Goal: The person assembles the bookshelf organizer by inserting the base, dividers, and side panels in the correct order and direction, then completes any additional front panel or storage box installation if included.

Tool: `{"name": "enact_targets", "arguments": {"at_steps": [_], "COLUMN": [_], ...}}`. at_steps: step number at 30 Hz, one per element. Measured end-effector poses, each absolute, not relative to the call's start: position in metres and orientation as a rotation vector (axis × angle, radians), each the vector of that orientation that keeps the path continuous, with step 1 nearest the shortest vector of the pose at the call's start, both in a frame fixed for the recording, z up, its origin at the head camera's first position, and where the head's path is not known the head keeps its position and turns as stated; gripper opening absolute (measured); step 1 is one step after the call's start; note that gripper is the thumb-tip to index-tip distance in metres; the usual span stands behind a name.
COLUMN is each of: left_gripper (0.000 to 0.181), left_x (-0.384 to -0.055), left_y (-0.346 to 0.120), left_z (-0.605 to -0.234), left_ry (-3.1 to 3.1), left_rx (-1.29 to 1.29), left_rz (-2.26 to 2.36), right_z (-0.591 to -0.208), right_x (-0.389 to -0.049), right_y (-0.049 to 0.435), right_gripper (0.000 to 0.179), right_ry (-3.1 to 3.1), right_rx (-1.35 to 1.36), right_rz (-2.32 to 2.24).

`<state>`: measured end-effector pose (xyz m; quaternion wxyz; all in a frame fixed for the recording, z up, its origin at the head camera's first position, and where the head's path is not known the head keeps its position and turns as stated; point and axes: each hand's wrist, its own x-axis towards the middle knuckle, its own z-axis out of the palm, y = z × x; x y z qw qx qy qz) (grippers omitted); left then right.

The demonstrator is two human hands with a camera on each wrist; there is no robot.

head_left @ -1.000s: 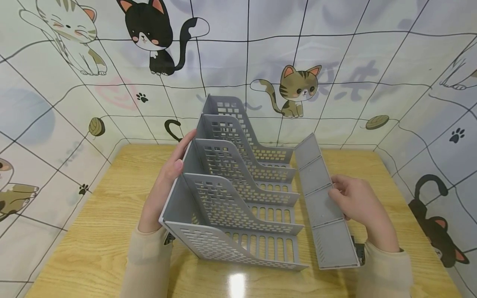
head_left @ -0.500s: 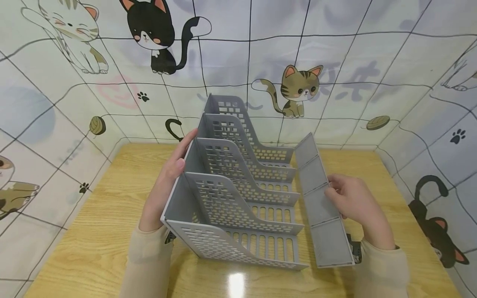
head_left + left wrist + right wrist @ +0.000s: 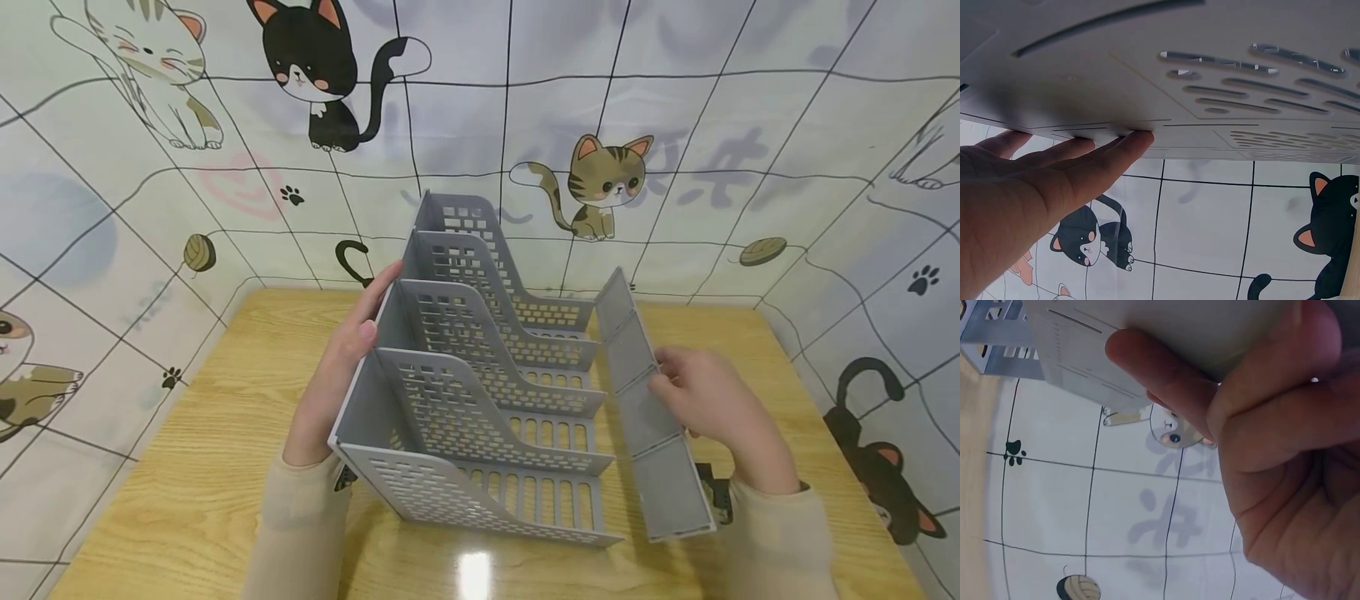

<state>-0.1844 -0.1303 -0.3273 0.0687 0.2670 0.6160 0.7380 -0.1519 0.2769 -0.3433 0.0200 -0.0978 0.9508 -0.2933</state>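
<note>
A grey plastic file organizer point(image 3: 480, 408) with several slots stands on the table, its low open fronts toward the right. My left hand point(image 3: 337, 367) lies against its tall back, fingers straight; in the left wrist view the fingertips touch the slotted back panel point(image 3: 1116, 81). To the right, my right hand point(image 3: 705, 396) pinches the outer edge of a long grey panel point(image 3: 652, 417), marked off in sections. The panel stands tilted beside the organizer's fronts, with a narrow gap at the near end. In the right wrist view, a finger lies along the panel's outer face point(image 3: 1091, 356).
The light wood table point(image 3: 187, 467) extends on both sides of the organizer. A cloth backdrop point(image 3: 465, 108) printed with cats and a grid surrounds the table at the back and sides.
My right hand has shifted a little left, and the panel has tipped more upright toward the organizer. The left hand and the organizer stay in place.
</note>
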Motion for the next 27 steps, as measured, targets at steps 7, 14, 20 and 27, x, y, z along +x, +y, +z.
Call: {"name": "enact_targets", "arguments": {"at_steps": [7, 14, 20, 27], "left_gripper": [0.07, 0.069, 0.068, 0.07], "left_x": [-0.185, -0.186, -0.187, -0.187], "left_y": [-0.131, -0.13, -0.13, -0.13], "left_z": [-0.328, -0.328, -0.329, -0.329], "left_ry": [1.865, 1.881, 1.879, 1.857], "left_rx": [0.815, 0.826, 0.827, 0.82], "left_rz": [2.22, 2.213, 2.212, 2.219], "right_z": [-0.33, -0.324, -0.325, -0.329], "right_x": [-0.16, -0.165, -0.164, -0.163], "right_y": [0.265, 0.258, 0.259, 0.257], "right_gripper": [0.016, 0.018, 0.018, 0.017], "right_ry": [2.924, 2.888, 2.885, 2.864], "right_rx": [-0.344, -0.343, -0.34, -0.366], "right_rz": [-0.793, -0.79, -0.807, -0.868]}}
